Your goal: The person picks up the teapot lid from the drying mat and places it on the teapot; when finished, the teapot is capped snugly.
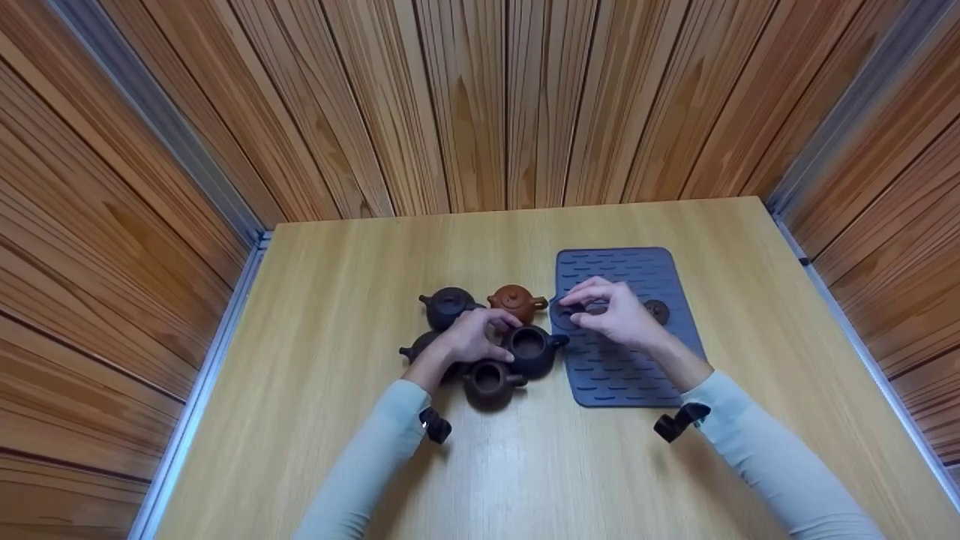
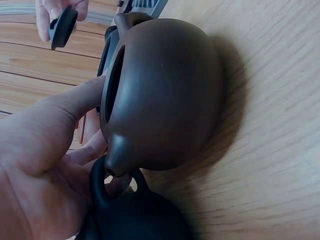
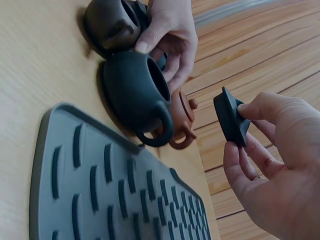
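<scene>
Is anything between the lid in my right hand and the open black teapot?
Nothing visible is. The lid is held up in clear air, and your left hand sits on the opposite side of the black teapot, leaving its mouth uncovered.

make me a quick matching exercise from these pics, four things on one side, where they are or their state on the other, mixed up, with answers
Things
1. orange-brown teapot
2. black lid
3. ribbed mat
4. brown teapot

Places and states
a. lying on the table, to the right of all the teapots
b. open-topped, nearest the person
c. pinched in the right hand
d. has its lid on, at the far side of the group

Right pairs: 1-d, 2-c, 3-a, 4-b
</scene>
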Demonstrator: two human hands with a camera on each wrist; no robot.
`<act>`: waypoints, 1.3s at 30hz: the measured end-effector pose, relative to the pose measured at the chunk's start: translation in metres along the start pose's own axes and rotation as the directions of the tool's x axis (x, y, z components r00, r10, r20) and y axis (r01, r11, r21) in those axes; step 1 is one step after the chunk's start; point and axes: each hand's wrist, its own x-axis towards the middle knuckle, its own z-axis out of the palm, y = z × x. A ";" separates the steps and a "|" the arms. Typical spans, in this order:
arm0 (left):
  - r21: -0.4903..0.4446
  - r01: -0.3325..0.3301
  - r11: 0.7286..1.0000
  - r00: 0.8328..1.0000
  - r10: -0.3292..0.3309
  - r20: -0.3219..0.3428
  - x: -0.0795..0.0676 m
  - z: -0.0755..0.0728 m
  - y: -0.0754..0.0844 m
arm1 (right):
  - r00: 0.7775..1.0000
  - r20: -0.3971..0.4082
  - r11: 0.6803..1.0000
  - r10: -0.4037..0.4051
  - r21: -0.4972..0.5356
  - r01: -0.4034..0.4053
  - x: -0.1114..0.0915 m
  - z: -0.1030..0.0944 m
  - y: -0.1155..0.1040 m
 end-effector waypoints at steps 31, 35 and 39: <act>0.031 -0.012 0.999 1.000 0.012 0.003 0.002 0.000 -0.002 | 0.991 0.110 0.997 -0.078 0.028 0.075 0.007 0.054 -0.006; 0.028 -0.006 1.000 1.000 0.006 0.003 0.002 0.000 -0.002 | 0.992 0.116 0.998 -0.055 0.036 0.051 0.008 0.057 -0.001; 0.029 0.002 1.000 1.000 -0.002 0.010 0.002 0.000 -0.001 | 0.992 0.118 0.999 -0.048 0.026 0.045 0.009 0.059 0.002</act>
